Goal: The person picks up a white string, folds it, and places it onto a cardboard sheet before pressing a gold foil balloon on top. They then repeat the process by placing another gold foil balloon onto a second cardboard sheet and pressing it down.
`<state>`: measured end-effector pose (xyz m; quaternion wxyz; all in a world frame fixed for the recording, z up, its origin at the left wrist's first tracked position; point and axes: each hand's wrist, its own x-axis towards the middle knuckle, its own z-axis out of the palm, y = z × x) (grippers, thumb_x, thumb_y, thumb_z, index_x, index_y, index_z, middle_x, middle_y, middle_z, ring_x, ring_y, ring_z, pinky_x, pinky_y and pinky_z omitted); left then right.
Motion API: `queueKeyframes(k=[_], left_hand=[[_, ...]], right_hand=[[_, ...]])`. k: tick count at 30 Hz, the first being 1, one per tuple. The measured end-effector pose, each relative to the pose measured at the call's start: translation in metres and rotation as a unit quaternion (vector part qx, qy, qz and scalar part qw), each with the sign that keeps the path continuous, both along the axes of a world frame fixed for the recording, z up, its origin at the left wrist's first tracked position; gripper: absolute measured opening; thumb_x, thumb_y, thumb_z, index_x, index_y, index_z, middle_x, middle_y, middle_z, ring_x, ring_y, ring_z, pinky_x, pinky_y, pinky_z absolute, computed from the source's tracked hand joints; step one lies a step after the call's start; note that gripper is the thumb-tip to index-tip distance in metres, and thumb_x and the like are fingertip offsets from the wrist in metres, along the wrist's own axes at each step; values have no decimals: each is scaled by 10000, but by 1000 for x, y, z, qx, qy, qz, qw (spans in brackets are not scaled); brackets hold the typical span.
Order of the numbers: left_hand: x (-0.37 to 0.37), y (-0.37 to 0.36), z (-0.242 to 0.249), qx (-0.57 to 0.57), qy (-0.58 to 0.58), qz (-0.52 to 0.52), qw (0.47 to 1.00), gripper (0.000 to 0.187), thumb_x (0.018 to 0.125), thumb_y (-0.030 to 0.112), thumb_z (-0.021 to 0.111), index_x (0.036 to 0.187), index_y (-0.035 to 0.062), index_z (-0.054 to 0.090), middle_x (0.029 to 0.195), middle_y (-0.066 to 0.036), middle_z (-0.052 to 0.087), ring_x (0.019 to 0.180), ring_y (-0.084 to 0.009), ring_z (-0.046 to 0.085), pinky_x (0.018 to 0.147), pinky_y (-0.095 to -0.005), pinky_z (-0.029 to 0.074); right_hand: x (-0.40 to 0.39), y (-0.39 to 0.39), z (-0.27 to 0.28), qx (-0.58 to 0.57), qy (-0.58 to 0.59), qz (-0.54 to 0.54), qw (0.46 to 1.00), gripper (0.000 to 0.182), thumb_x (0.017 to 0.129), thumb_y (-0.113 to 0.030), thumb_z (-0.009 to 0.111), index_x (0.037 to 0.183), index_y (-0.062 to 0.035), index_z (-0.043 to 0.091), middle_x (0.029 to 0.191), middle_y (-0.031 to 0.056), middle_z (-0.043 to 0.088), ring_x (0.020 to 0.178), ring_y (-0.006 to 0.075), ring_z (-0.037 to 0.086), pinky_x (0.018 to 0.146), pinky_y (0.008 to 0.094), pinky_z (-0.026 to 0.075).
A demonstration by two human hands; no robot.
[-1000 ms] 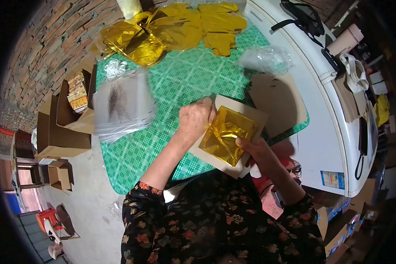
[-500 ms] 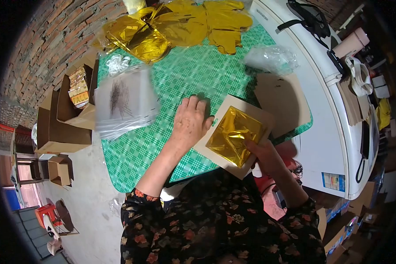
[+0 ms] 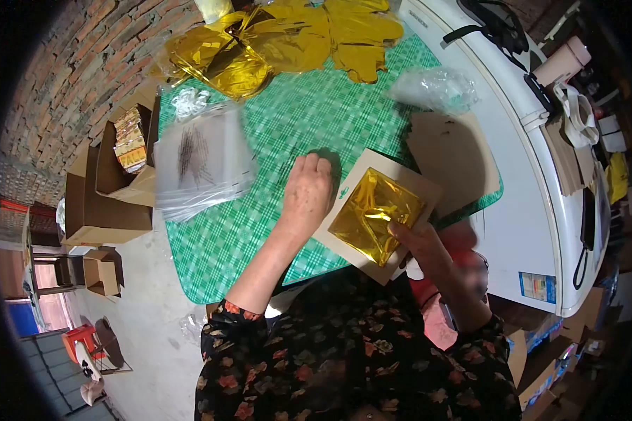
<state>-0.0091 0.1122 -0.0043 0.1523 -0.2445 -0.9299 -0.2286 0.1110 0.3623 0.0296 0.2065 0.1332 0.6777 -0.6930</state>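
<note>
A folded gold foil piece [image 3: 372, 214] lies on a tan cardboard card [image 3: 361, 168] near the table's front edge. My right hand [image 3: 418, 245] pinches the card and foil at their lower right corner. My left hand [image 3: 306, 193] rests flat on the green checked tablecloth [image 3: 309, 119] just left of the card, fingers together and pointing away, holding nothing.
A stack of clear plastic bags [image 3: 200, 161] lies at the left of the table. Gold foil balloons [image 3: 288, 38] are heaped at the far end. More cardboard cards [image 3: 449, 158] and crumpled plastic [image 3: 435, 88] sit right. A white appliance [image 3: 527, 182] borders the right; open boxes [image 3: 112, 189] stand left.
My left hand let go of the foil's top left corner and moved left onto the tablecloth. The foil now lies flatter on the card, which my right hand still holds.
</note>
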Motion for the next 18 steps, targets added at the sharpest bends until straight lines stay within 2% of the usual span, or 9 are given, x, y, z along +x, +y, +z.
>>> queueKeyframes(k=[4, 6, 9, 10, 13, 16, 18], left_hand=[[-3, -4, -2, 25, -17, -5, 1000, 299, 879, 87, 774, 1137, -16, 663, 1173, -220, 631, 1088, -427, 607, 971, -505, 521], [4, -8, 18, 41, -20, -9, 999, 379, 881, 133, 800, 1209, -12, 677, 1263, -225, 643, 1177, -432, 610, 1028, -500, 516], [8, -24, 20, 38, 12, -24, 999, 505, 880, 210, 830, 1317, 10, 675, 1406, -217, 624, 1322, -441, 573, 1118, -501, 487], [11, -30, 18, 5, -18, -27, 999, 567, 902, 266, 829, 1382, 18, 659, 1497, -211, 590, 1428, -442, 512, 1178, -505, 452], [15, -38, 7, 2, -63, -48, 997, 609, 927, 318, 817, 1430, 24, 638, 1546, -221, 557, 1484, -446, 462, 1210, -519, 423], [17, -38, 6, 18, -69, -53, 996, 641, 883, 305, 835, 1423, 23, 635, 1544, -207, 553, 1491, -433, 454, 1236, -532, 387], [18, -39, 8, 21, -71, -57, 996, 649, 884, 310, 835, 1430, 24, 631, 1550, -214, 545, 1492, -437, 453, 1242, -531, 382]], right_hand=[[0, -1, 9, 17, -34, 10, 999, 347, 1064, -323, 683, 1250, -29, 687, 1009, -9, 729, 813, 75, 690, 577, 242, 563], [3, -2, 4, 17, -2, -10, 1000, 383, 1051, -354, 685, 1243, -23, 671, 941, -13, 712, 732, 59, 669, 544, 231, 538], [5, -7, -11, -5, 47, -51, 998, 385, 1043, -360, 692, 1233, -26, 663, 909, -17, 700, 685, 55, 659, 527, 227, 525], [6, -7, -12, -13, 47, -53, 997, 377, 1042, -349, 694, 1234, -27, 661, 915, -17, 697, 690, 57, 659, 531, 229, 525], [8, -3, -9, -35, 15, -34, 999, 354, 1042, -309, 695, 1242, -21, 651, 946, -13, 689, 724, 65, 659, 554, 232, 529], [7, -2, -9, -47, 8, -23, 999, 359, 1044, -267, 690, 1280, -1, 639, 1025, -3, 685, 854, 84, 671, 697, 244, 561], [8, -3, -22, -47, 50, -45, 997, 357, 1060, -226, 686, 1332, 0, 640, 1118, -3, 692, 1001, 83, 642, 870, 269, 538]])
